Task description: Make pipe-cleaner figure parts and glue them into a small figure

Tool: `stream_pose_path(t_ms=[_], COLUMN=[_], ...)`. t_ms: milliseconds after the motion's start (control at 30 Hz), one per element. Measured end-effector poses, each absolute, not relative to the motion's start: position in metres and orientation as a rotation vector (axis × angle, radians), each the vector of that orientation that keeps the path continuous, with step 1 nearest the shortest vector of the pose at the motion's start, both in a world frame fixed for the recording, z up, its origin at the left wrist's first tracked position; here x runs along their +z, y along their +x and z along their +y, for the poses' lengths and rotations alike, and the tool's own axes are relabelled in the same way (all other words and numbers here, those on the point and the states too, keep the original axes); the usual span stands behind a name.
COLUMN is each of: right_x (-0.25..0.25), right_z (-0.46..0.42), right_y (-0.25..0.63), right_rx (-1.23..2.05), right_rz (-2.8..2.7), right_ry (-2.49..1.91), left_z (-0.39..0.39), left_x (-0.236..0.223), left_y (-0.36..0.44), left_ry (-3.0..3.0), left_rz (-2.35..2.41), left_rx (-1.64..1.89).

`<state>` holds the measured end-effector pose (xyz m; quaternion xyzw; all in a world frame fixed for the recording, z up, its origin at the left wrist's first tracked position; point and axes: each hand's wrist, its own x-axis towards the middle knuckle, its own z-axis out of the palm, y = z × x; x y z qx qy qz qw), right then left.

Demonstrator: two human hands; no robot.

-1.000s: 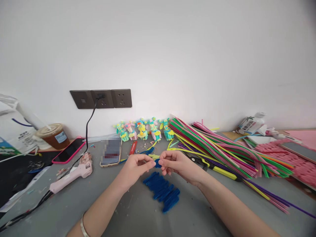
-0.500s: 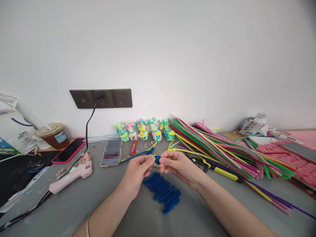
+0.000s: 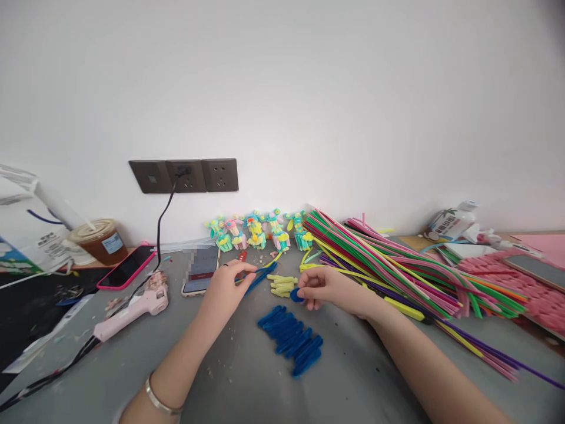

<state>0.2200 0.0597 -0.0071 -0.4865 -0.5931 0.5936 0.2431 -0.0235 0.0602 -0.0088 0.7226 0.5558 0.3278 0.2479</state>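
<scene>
Your left hand point(image 3: 226, 288): room to pass nearward over flat grey tabletop point(image 3: 238, 377); pale-pink plastic glue gun point(image 3: 130, 315) obstructs farther left. Beyond your right hand point(image 3: 324, 288), long multicoloured fuzzy-stem bundle point(image 3: 388, 259) blocks passage.

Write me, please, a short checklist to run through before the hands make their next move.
1. Blue piece in the right hand's grip: ok.
2. Left hand clear of the blue stems: cannot tell; the fingertips are very close.
3. Blue strips lying together: ok.
4. Yellow pieces in view: ok.
5. Glue gun away from both hands: ok.
6. Glue gun cool: cannot tell.
</scene>
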Motion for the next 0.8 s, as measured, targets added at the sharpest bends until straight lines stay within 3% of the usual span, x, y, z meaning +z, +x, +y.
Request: stream_pose_path(t_ms=[167,400,533,667,800], right_x=[-0.022,-0.019,-0.013,-0.010,-0.006], right_z=[0.066,0.067,0.066,0.064,0.054], right_y=[0.227,0.226,0.224,0.218,0.202], right_rx=[1.440,0.623,0.583,0.614,0.946], right_rz=[-1.747,-1.890,-1.884,-1.813,-1.791], right_ry=[-1.504,-1.499,-1.455,-1.380,-1.210], left_z=[0.064,0.064,0.066,0.065,0.054], left_x=[-0.025,-0.023,-0.021,-0.014,-0.007], left_y=[-0.025,-0.030,-0.034,-0.031,-0.017], left_ry=[2.166,2.259,2.249,2.245,2.239], left_rz=[1.669,1.956,1.974,1.862,1.514], left_rx=[0.676,0.470,0.519,0.853,1.058])
